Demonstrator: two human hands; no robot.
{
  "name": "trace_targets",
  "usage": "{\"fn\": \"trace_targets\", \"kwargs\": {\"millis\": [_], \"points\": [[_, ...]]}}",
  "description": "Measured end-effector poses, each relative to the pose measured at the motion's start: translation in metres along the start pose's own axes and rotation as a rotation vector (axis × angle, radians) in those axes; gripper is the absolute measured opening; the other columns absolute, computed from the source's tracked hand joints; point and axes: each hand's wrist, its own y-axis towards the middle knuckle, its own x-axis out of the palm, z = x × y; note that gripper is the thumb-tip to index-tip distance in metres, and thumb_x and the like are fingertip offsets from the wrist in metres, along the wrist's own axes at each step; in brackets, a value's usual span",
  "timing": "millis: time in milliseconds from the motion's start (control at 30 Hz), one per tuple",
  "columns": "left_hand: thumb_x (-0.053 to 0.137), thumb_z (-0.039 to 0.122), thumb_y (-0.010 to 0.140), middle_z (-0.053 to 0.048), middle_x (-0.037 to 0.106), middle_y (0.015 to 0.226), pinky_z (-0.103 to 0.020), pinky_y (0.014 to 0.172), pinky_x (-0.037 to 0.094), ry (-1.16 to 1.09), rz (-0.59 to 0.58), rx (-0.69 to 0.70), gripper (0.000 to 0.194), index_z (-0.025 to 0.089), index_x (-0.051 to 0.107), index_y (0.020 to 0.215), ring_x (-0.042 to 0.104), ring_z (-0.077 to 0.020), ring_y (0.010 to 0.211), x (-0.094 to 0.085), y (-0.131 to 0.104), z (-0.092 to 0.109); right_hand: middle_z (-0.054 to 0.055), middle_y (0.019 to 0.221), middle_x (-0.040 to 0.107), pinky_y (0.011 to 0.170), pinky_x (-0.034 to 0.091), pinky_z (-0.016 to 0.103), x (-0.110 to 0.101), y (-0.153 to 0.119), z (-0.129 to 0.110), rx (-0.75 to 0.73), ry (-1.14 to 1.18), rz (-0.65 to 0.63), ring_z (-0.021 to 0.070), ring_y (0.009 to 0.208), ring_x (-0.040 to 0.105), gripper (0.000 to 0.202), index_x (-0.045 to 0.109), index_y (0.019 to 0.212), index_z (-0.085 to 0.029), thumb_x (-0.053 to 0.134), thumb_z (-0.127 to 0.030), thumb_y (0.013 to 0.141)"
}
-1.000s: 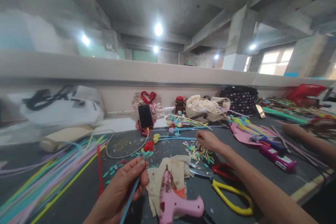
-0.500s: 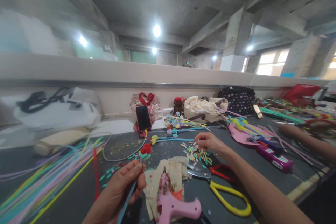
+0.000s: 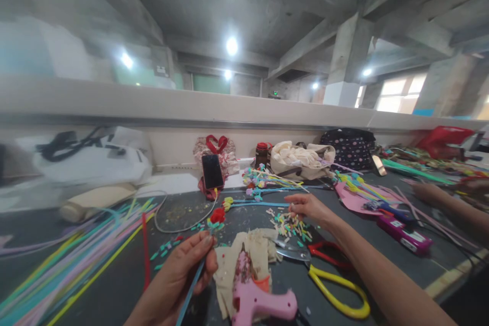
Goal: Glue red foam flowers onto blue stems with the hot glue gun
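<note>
My left hand (image 3: 191,265) pinches a blue stem (image 3: 190,293) topped by a red flower (image 3: 217,216) with green and white bits beneath it. My right hand (image 3: 309,208) hovers at the upper edge of a pile of small coloured pieces (image 3: 292,225); its fingers are pressed together, and whatever may be between them is too small to name. Between and below the hands, a pink glue gun (image 3: 250,290) lies on a stained cloth (image 3: 225,270). Right of it are scissors (image 3: 338,293) with one yellow and one red handle.
Long coloured stems (image 3: 76,260) lie at left. Finished flowers (image 3: 255,178), a phone (image 3: 213,171) and a cloth bag (image 3: 301,160) stand farther back. On the right are a purple box (image 3: 405,234), a pink sheet (image 3: 349,196) and another person's hand (image 3: 430,193).
The whole view has shifted slightly, with things appearing farther right. My left hand still holds the stem, and my right hand remains by the pile.
</note>
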Motion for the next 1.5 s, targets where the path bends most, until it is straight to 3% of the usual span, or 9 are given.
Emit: {"fn": "trace_targets", "kwargs": {"millis": [333,433,567,733,900,1033,1133,1300,1500], "points": [[0.069,0.026,0.061,0.002,0.057,0.047,-0.011,0.032,0.026,-0.139,0.110,0.032,0.019,0.015,0.054,0.064,0.044,-0.0036,0.036,0.002,0.000,0.002,0.002,0.064,0.064,0.049,0.041,0.022,0.027,-0.015,-0.022,-0.079,-0.018,-0.109,0.0127,0.055,0.054,0.020,0.068,0.068,-0.015,0.066,-0.034,0.061],[0.070,0.024,0.059,0.003,0.056,0.049,-0.010,0.033,0.024,-0.199,0.172,0.063,0.019,0.013,0.055,0.060,0.044,-0.0018,0.037,0.001,0.000,0.001,0.001,0.066,0.062,0.050,0.038,0.022,0.047,-0.022,-0.034,-0.151,0.037,-0.099,0.0119,0.058,0.051,0.016,0.069,0.066,-0.017,0.067,-0.033,0.061],[0.070,0.032,0.059,0.005,0.051,0.044,-0.012,0.029,0.013,-0.160,0.117,0.009,0.026,0.013,0.053,0.058,0.033,0.0009,0.030,-0.005,0.002,-0.002,-0.003,0.048,0.056,0.039,0.030,0.019,0.081,-0.034,-0.054,-0.089,0.201,-0.150,0.0082,0.042,0.044,0.019,0.069,0.070,-0.017,0.069,-0.033,0.061],[0.071,0.032,0.058,0.004,0.054,0.048,-0.011,0.031,0.017,-0.199,0.107,-0.014,0.026,0.012,0.055,0.064,0.035,0.0013,0.031,-0.009,0.006,-0.004,0.003,0.069,0.067,0.044,0.038,0.020,0.126,-0.046,-0.081,-0.122,0.392,-0.261,0.0143,0.059,0.059,0.025,0.066,0.078,-0.016,0.073,-0.027,0.057],[0.071,0.029,0.057,0.003,0.055,0.050,-0.011,0.030,0.019,-0.240,0.133,-0.040,0.024,0.011,0.058,0.066,0.039,0.0001,0.033,-0.007,0.006,-0.002,0.000,0.052,0.063,0.042,0.037,0.020,0.158,-0.046,-0.093,-0.163,0.406,-0.227,0.0124,0.048,0.056,0.020,0.063,0.072,-0.015,0.070,-0.029,0.060],[0.070,0.029,0.058,0.002,0.055,0.053,-0.011,0.031,0.022,-0.224,0.162,-0.001,0.023,0.011,0.059,0.064,0.038,-0.0001,0.034,-0.005,0.003,0.000,-0.003,0.048,0.059,0.040,0.034,0.019,0.166,-0.042,-0.094,-0.193,0.334,-0.108,0.0105,0.043,0.050,0.021,0.061,0.067,-0.016,0.071,-0.030,0.055],[0.068,0.033,0.060,0.002,0.055,0.051,-0.011,0.031,0.022,-0.128,0.193,0.060,0.024,0.011,0.059,0.064,0.036,-0.0004,0.033,-0.004,0.000,0.000,-0.004,0.048,0.057,0.040,0.034,0.019,0.167,-0.043,-0.094,-0.234,0.325,-0.103,0.0093,0.043,0.048,0.020,0.060,0.067,-0.017,0.071,-0.031,0.056],[0.065,0.039,0.060,0.001,0.054,0.047,-0.016,0.032,0.026,0.095,0.224,0.187,0.028,0.013,0.055,0.056,0.035,-0.0034,0.031,-0.003,0.002,-0.001,-0.003,0.051,0.058,0.039,0.032,0.017,0.165,-0.046,-0.087,-0.173,0.429,-0.206,0.0079,0.044,0.049,0.024,0.059,0.070,-0.016,0.070,-0.036,0.062],[0.058,0.029,0.064,0.003,0.053,0.044,-0.018,0.035,0.026,0.360,0.306,0.318,0.017,0.017,0.056,0.053,0.035,-0.0063,0.035,0.001,-0.001,0.002,-0.002,0.054,0.057,0.034,0.026,0.012,0.159,-0.043,-0.073,-0.014,0.594,-0.412,0.0021,0.037,0.042,0.025,0.057,0.063,-0.013,0.067,-0.035,0.068]]}}
